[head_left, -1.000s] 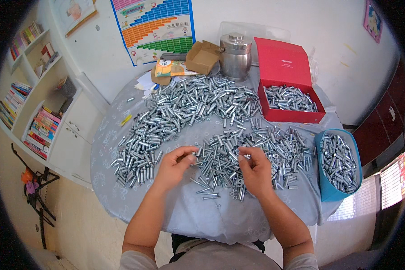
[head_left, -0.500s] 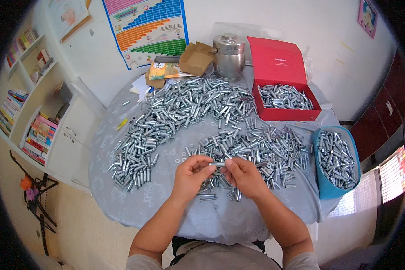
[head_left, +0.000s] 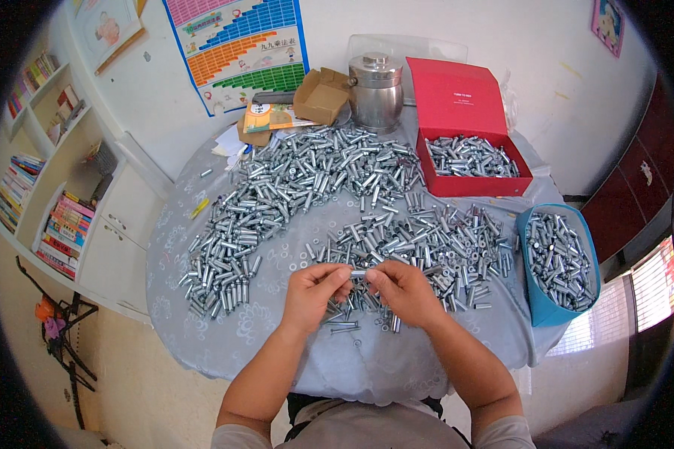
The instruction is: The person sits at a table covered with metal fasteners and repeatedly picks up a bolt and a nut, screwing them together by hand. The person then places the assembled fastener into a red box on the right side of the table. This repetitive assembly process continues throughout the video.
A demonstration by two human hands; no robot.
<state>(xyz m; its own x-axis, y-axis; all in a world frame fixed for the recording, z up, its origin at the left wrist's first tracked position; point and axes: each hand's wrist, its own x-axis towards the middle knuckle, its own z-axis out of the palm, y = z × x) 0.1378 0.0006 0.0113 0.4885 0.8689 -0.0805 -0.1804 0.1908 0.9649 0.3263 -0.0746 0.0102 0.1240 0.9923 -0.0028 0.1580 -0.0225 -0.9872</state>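
My left hand (head_left: 312, 294) and my right hand (head_left: 402, 290) meet over the near side of the table. Between their fingertips lies a short silver expansion bolt (head_left: 359, 275), held level and pinched at both ends; the fingers hide its tips. Just beyond and to the right of my hands spreads a loose heap of bolts, sleeves, washers and nuts (head_left: 442, 243). A larger pile of silver expansion bolts (head_left: 322, 165) curves along the far and left side. A few single bolts (head_left: 344, 328) lie close to my wrists.
A red box (head_left: 481, 185) with a raised lid holds more bolts at the back right. Right of the heap stands a blue fabric bin (head_left: 548, 318) full of them. A steel canister (head_left: 377, 93) and a cardboard box (head_left: 323, 97) stand at the back. A patterned grey cloth (head_left: 225, 340) covers the table.
My fingertips have drawn closer together around the expansion bolt, the left hand turning slightly inward. The view has shifted a little. The piles look the same.
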